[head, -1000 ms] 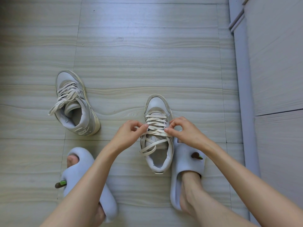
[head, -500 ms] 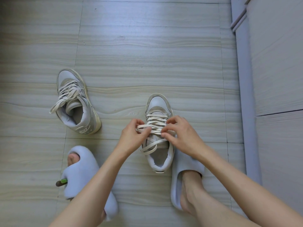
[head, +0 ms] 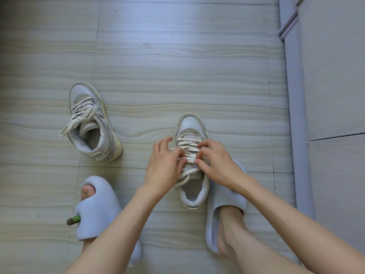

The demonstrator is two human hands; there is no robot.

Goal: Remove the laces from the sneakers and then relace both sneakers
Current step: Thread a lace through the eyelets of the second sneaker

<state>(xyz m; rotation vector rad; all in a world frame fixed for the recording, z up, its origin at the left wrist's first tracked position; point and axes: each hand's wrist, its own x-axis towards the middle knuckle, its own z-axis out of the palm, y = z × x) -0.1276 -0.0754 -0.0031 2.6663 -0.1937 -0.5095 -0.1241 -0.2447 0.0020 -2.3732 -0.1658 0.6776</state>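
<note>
Now both hands lower, left hand (head: 165,165) and right hand (head: 216,163) pinching laces (head: 188,149) mid-sneaker (head: 192,165)

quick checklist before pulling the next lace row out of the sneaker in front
1. Both hands on the lace: ok. Left hand and right hand pinch the lace mid-row.
2. Near sneaker upright on the floor: ok.
3. Lace end free: ok, a loose loop hangs over the opening.
4. Sneaker braced: cannot tell; it sits against the right slipper.
5. Other sneaker out of the way: ok, still laced, to the left.
</note>
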